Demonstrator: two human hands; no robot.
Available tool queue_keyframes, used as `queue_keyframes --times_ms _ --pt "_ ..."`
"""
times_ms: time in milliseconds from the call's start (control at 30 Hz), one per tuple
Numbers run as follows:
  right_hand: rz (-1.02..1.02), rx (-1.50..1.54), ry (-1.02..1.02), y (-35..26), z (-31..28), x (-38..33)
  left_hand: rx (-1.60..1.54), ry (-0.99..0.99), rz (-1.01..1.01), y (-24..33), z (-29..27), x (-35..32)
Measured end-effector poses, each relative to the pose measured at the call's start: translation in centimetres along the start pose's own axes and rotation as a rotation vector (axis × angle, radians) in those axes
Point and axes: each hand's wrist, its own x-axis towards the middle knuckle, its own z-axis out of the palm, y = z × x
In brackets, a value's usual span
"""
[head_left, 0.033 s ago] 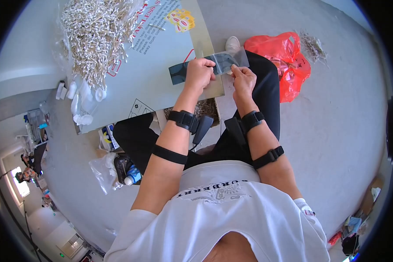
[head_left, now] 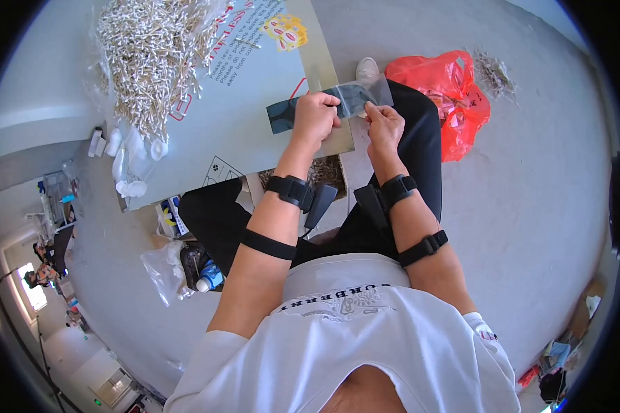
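Observation:
A long flat plastic bag point(head_left: 280, 116), dark blue-grey at the left and see-through at its right end, is stretched between my two hands over the table's right edge. My left hand point(head_left: 315, 114) is closed on its middle, the thumb lying along the top. At the lower edge of the clear end, my right hand point(head_left: 384, 128) pinches the film between thumb and fingers. Whether anything lies inside the bag I cannot tell. To the far left of the table, a big heap of cotton swabs point(head_left: 151, 65) spills out of a clear plastic bag.
The table point(head_left: 244, 134) has a printed sheet top and yellow labels point(head_left: 284, 32). White plastic containers point(head_left: 127, 165) stand at its left corner. Below its near edge sits a box of thin sticks point(head_left: 324, 169). On the floor are a red plastic bag point(head_left: 461, 76) and a blue-and-white bottle point(head_left: 209, 277).

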Motion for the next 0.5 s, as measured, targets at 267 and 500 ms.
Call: queue_keyframes --times_ms 267,500 --pt "0.159 0.052 -0.059 -0.5 0.0 -0.2 -0.067 -0.020 -0.037 0.5 1.7 -1.2" --pt "0.127 0.112 -0.093 -0.5 0.3 -0.2 0.077 0.066 0.076 -0.6 2.2 -0.4"
